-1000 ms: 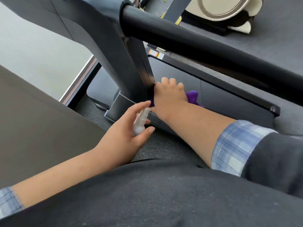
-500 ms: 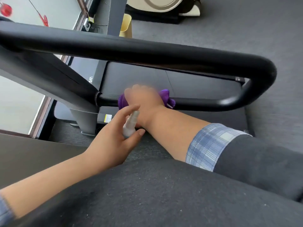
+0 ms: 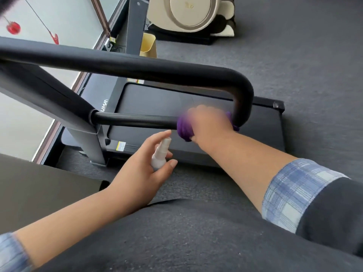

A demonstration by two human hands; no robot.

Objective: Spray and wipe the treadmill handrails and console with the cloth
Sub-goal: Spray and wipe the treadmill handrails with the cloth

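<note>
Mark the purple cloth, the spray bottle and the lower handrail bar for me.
purple cloth [image 3: 183, 128]: head view, bunched left end beside the right hand.
spray bottle [image 3: 160, 154]: head view, white body between the fingers.
lower handrail bar [image 3: 133, 119]: head view, bare middle stretch.

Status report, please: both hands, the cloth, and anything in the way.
Left hand holds spray bottle, idle. Right hand grips purple cloth around lower rail, near the bend. Nothing blocking.
</note>
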